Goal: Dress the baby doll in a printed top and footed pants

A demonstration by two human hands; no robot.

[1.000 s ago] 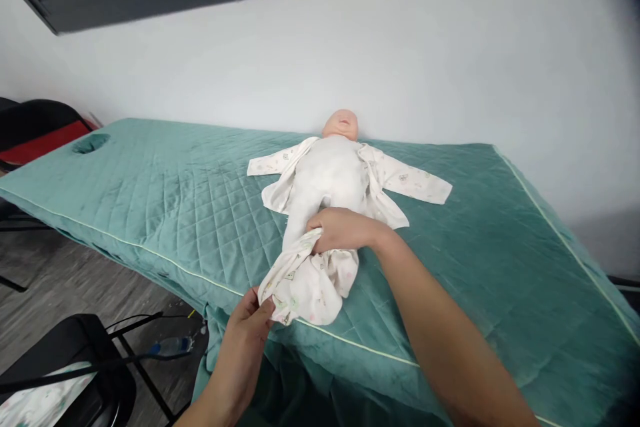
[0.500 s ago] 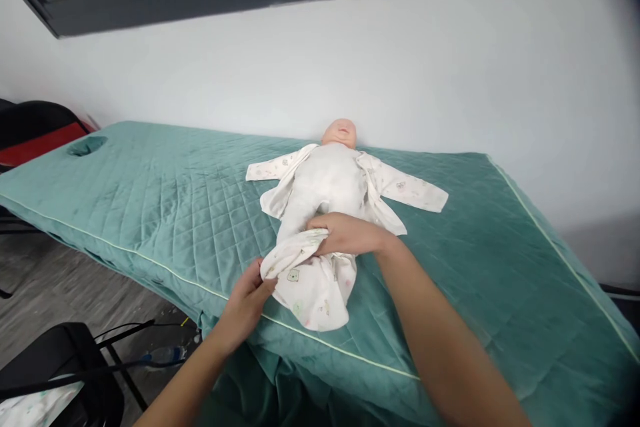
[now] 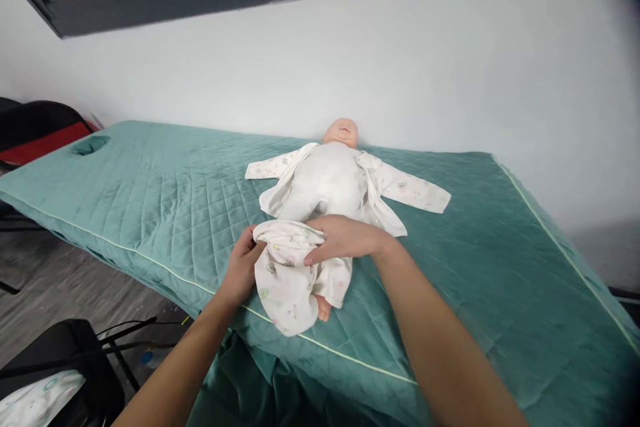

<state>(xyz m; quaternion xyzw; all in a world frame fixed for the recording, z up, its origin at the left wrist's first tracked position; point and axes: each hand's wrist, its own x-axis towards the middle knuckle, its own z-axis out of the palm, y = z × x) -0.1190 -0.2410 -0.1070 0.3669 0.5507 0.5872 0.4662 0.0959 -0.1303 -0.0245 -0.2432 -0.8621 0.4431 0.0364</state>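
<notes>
Doll (image 3: pixel 327 173) lies face up: pale cloth body, pinkish head, printed jacket (image 3: pixel 415 192) spread open beneath it. White trousers (image 3: pixel 283 287), dotted with small coloured figures, sit bunched over the doll's lower legs; one foot (image 3: pixel 324 307) pokes out of a cuff. Any lettering is too small to read from here. Left hand (image 3: pixel 244 260) is clamped on the trousers' gathered edge; right hand (image 3: pixel 345 237) pinches the same bunch, its fingers partly hidden, blocking sight of the doll's knee. Green quilted bed (image 3: pixel 500 260) under doll; wall (image 3: pixel 400 60) beyond its head.
</notes>
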